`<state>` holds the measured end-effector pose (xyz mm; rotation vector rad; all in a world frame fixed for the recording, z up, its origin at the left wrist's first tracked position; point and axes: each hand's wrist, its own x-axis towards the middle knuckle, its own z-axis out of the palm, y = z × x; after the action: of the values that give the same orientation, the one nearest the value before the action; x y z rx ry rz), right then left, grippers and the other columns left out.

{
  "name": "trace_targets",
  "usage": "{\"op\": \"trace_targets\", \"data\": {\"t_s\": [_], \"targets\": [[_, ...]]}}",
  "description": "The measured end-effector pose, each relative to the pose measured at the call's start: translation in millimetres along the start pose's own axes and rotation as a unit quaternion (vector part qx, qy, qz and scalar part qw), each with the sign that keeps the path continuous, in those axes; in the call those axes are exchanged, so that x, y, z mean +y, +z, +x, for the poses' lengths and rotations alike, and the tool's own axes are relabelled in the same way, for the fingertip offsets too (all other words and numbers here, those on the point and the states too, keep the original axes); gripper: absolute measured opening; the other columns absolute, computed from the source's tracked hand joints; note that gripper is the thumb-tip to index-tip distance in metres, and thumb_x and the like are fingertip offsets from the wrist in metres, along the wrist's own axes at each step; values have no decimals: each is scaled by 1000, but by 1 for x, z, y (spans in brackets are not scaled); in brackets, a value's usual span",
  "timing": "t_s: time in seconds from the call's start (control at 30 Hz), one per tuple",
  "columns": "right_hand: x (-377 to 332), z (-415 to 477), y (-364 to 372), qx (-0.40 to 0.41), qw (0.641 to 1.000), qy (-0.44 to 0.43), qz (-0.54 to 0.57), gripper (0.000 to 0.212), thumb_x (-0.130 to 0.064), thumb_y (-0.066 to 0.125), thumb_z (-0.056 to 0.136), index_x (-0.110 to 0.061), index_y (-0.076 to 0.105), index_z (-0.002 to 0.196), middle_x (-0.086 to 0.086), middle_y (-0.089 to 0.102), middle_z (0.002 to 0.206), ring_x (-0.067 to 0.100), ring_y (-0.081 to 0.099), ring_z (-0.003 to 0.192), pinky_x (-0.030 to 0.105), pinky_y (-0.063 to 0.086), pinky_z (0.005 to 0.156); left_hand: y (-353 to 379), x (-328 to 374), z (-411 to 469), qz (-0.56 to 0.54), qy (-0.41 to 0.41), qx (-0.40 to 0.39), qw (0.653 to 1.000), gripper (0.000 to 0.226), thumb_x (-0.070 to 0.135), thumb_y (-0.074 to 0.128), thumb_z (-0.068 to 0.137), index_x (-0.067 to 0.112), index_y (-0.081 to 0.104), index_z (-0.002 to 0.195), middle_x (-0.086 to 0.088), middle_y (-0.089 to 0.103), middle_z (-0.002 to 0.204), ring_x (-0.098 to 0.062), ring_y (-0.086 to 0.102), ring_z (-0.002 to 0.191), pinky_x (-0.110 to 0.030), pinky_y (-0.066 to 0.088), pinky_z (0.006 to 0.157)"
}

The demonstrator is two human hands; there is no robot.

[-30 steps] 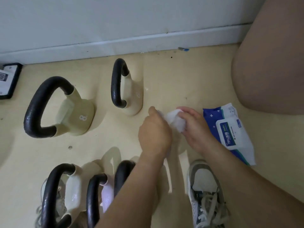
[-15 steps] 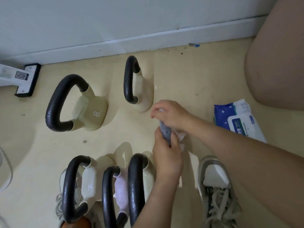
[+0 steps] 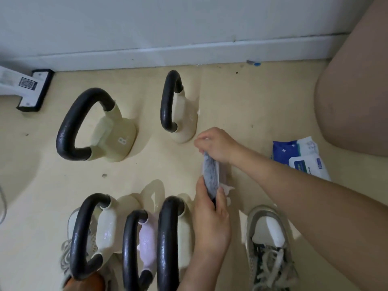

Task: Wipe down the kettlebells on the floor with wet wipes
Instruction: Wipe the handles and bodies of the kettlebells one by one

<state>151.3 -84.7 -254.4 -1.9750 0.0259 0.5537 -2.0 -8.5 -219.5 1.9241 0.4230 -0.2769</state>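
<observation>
I hold a wet wipe (image 3: 211,177), grey with dirt, stretched between both hands above the floor. My right hand (image 3: 216,144) pinches its far end and my left hand (image 3: 211,215) pinches its near end. Cream kettlebells with black handles stand on the floor: one marked 8 (image 3: 113,137) at the left and a smaller one (image 3: 182,120) just left of my right hand. Three more stand in a near row, a cream one (image 3: 105,225), a lilac one (image 3: 147,240) and another cream one (image 3: 182,234) beside my left wrist.
A blue and white wet-wipe pack (image 3: 302,158) lies on the floor at the right. My shoe (image 3: 268,246) is near it and my knee (image 3: 357,97) fills the upper right. A white baseboard (image 3: 189,53) runs along the back. A white device with a black base (image 3: 27,89) is at the far left.
The wipe was bunched white between my hands a second ago. It is now stretched lengthwise with a dirty grey side showing, right hand at the far end, left at the near end.
</observation>
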Motion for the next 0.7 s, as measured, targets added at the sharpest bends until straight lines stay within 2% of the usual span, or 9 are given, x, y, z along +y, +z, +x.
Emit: {"op": "trace_targets", "data": {"t_s": [0.07, 0.13, 0.23, 0.33, 0.47, 0.53, 0.6, 0.63, 0.7], "targets": [[7, -12, 2, 71, 996, -1, 59, 40, -30, 49, 67, 9, 52, 58, 14, 45, 59, 19, 42, 60, 30, 34, 60, -4, 8, 6, 20, -8, -38, 999, 13, 20, 51, 97, 24, 52, 109, 5, 65, 88, -3, 61, 76, -22, 48, 67], [22, -32, -7, 177, 977, 21, 118, 38, -25, 47, 67, 11, 51, 55, 16, 44, 57, 19, 40, 57, 30, 31, 57, -8, 16, 19, 110, 23, -84, 990, 13, 20, 55, 93, 26, 53, 104, 7, 65, 86, -8, 60, 77, -28, 47, 68], [45, -73, -28, 285, 948, 45, 131, 29, -21, 44, 68, -1, 43, 47, 14, 39, 51, 13, 34, 50, 29, 27, 50, -7, 29, 47, 302, 144, -133, 933, 30, 22, 61, 80, 33, 62, 108, 6, 65, 92, -21, 60, 87, -36, 49, 75], [50, -100, -24, 280, 953, 70, 90, 38, -25, 46, 87, -17, 34, 51, 0, 34, 49, 10, 31, 47, 29, 26, 50, -4, 51, 71, 363, 231, -126, 894, 34, 20, 54, 71, 26, 72, 99, -2, 65, 86, -26, 59, 84, -35, 48, 75], [29, -116, -23, 232, 969, 43, 79, 34, -29, 39, 102, -25, 53, 71, -5, 57, 66, 8, 55, 61, 25, 41, 56, -6, 70, 62, 277, 386, -64, 877, 39, 20, 40, 73, 15, 77, 84, -3, 74, 78, -19, 68, 73, -24, 47, 69], [14, -133, -28, 209, 960, 39, 182, 28, -34, 36, 102, -33, 63, 95, -9, 67, 91, 4, 64, 86, 20, 50, 69, -3, 78, 41, 182, 318, -78, 927, 29, 10, 51, 84, 21, 77, 92, 2, 75, 79, -9, 68, 71, -25, 51, 68], [8, -148, -32, 176, 939, 41, 292, 30, -42, 35, 100, -45, 61, 115, -14, 67, 113, -4, 61, 105, 17, 50, 82, 4, 81, 27, 14, 141, -164, 976, 32, 2, 54, 88, 21, 74, 105, 0, 75, 87, -13, 70, 81, -37, 56, 78], [8, -153, -34, 167, 927, 39, 333, 31, -44, 39, 97, -44, 60, 120, -12, 67, 118, -1, 60, 111, 20, 48, 87, 8, 84, 24, -39, 89, -222, 970, 34, 1, 53, 87, 19, 71, 110, -4, 74, 91, -21, 70, 86, -44, 55, 82], [11, -156, -38, 180, 893, 46, 410, 31, -38, 47, 93, -33, 64, 119, -4, 69, 117, 8, 64, 111, 27, 49, 90, 11, 91, 25, -10, 105, -312, 944, 36, 1, 51, 85, 15, 65, 114, -7, 69, 98, -25, 66, 93, -47, 53, 88]]}}
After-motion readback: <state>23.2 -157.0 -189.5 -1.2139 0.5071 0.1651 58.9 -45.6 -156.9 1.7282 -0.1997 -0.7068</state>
